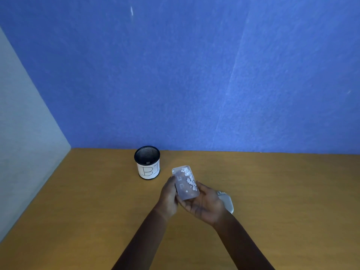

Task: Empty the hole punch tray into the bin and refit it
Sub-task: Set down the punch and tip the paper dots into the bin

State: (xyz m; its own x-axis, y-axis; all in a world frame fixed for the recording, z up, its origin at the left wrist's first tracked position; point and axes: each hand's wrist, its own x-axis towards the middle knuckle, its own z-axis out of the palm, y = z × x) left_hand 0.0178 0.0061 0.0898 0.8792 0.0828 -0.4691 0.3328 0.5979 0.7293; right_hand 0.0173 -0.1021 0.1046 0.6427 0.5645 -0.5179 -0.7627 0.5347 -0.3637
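Observation:
A clear plastic hole punch tray with several white paper dots along its right side is held above the desk. My left hand grips its left edge and my right hand cups it from below and the right. The metal hole punch body lies on the desk behind my right hand, mostly hidden by it. The bin, a black mesh cup with a white paper label, stands upright on the desk to the upper left of the tray, apart from it.
The wooden desk ends at a blue partition wall at the back and a grey panel on the left. The bin stands close to the back wall.

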